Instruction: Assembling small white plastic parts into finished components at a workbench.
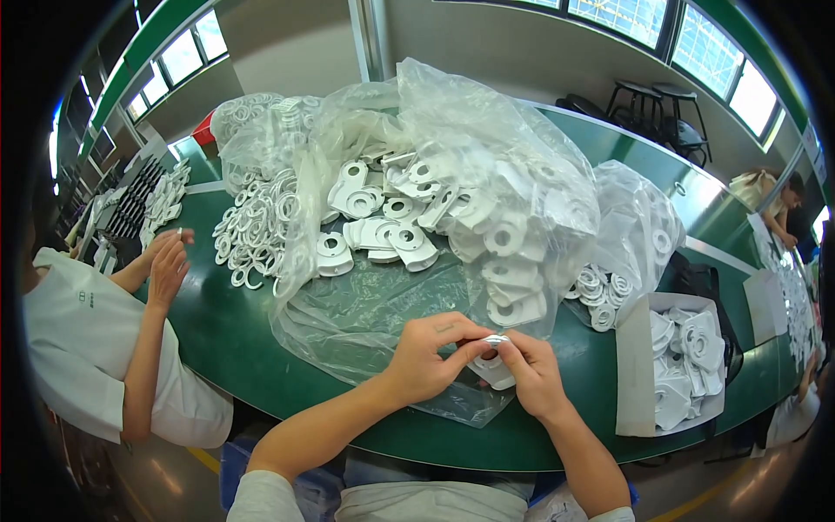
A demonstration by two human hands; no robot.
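My left hand (435, 352) and my right hand (531, 374) meet over the near edge of the green table (226, 331). Together they pinch a small white plastic bracket (492, 367) with a white ring (494, 341) pressed on its top. Right behind my hands lies a big clear plastic bag (452, 174) holding a heap of white brackets (391, 226). A pile of white rings (257, 230) spills out at the bag's left side.
A second clear bag with rings (609, 287) lies right of the heap. A grey cardboard box (683, 361) of white parts stands at the right. A person in a white shirt (87, 339) works at the left. Stools (661, 109) stand beyond the table.
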